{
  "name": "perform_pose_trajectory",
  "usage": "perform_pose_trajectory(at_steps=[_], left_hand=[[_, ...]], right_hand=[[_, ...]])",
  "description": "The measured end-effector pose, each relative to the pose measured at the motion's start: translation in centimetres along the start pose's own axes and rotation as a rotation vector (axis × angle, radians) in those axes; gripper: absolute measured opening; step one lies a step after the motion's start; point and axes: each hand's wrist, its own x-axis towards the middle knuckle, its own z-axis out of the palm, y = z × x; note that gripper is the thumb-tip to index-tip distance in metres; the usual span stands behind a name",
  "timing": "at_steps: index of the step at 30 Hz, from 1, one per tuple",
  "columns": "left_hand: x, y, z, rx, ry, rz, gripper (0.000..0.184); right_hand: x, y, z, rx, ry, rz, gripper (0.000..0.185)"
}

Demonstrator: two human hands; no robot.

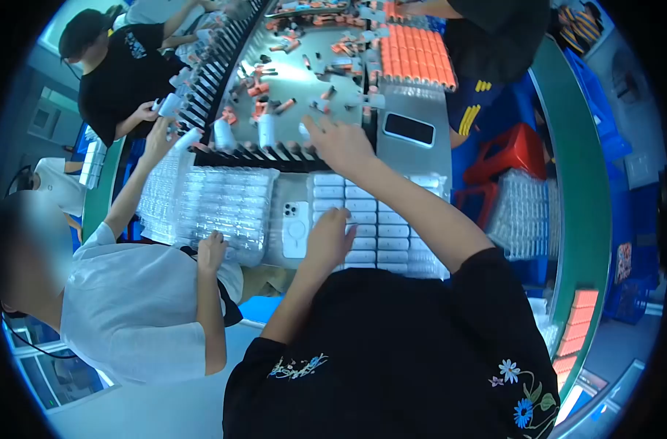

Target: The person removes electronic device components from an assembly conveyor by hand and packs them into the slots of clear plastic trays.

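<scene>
My left hand [330,238] is over the left side of a tray of white cylinders [360,244], thumb and fingers apart, with its fingertips at the cylinders. My right hand [338,148] reaches over the near edge of the slotted black rack [234,159]. Its fingers close on a small white cylinder, mostly hidden by them. Two more white cylinders [266,130] stand along that rack edge. Beyond it, orange and black parts [259,89] lie scattered on a pale surface.
A white phone [295,230] lies left of the tray, beside bubble-wrapped packs [227,208]. Another phone [409,129] lies near orange blocks [415,55]. A co-worker in white [139,307] sits close on the left; others work farther away. A red stool [512,152] stands right.
</scene>
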Motion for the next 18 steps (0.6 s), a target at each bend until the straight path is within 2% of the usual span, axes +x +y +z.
perform_pose_trajectory(at_steps=[1,3,4,6,7,8,10,11,12,14,15,16,18], left_hand=[[-1.7,1.5,0.4,-0.012,-0.11,0.046,0.031],[-4.8,1.3,2.6,0.027,-0.16,0.226,0.037],[-5.7,0.7,3.4,0.072,-0.214,0.231,0.049],[-6.9,0.4,4.5,0.094,-0.178,0.218,0.054],[-7.4,0.4,4.7,0.125,-0.139,0.188,0.059],[-7.6,0.3,4.9,0.22,-0.181,0.178,0.065],[-7.7,1.2,4.0,0.26,-0.271,0.245,0.066],[-8.2,0.5,5.0,0.305,-0.194,0.331,0.055],[-8.3,0.2,5.7,0.313,-0.176,0.322,0.055],[-8.8,-0.1,6.4,0.35,-0.074,0.361,0.042],[-8.6,0.5,6.0,0.335,-0.069,0.349,0.035],[-8.4,1.1,5.5,0.344,-0.07,0.344,0.035],[-7.6,1.9,4.7,0.46,-0.071,0.406,0.032]], right_hand=[[-0.3,-1.1,-0.6,-0.04,-0.042,0.049,0.062],[-3.0,-3.0,-2.5,0.1,-0.146,0.114,0.059],[-5.3,-3.8,-1.8,0.172,-0.012,0.119,0.06],[-11.5,-4.7,-2.9,0.344,-0.265,0.137,0.047],[-14.6,-4.9,-3.9,0.383,-0.295,0.129,0.04],[-17.4,-4.7,-4.9,0.422,-0.32,0.114,0.034],[-22.0,-4.3,-6.3,0.416,-0.39,0.171,0.027],[-23.4,-4.2,-7.6,0.423,-0.418,0.18,0.028],[-24.6,-4.2,-8.6,0.433,-0.449,0.191,0.03],[-26.9,-4.3,-8.7,0.429,-0.437,0.198,0.032],[-27.4,-4.6,-8.8,0.351,-0.547,0.199,0.031],[-28.0,-5.2,-8.3,0.359,-0.543,0.194,0.031],[-28.6,-6.2,-6.8,-0.038,-0.411,0.086,0.03]])
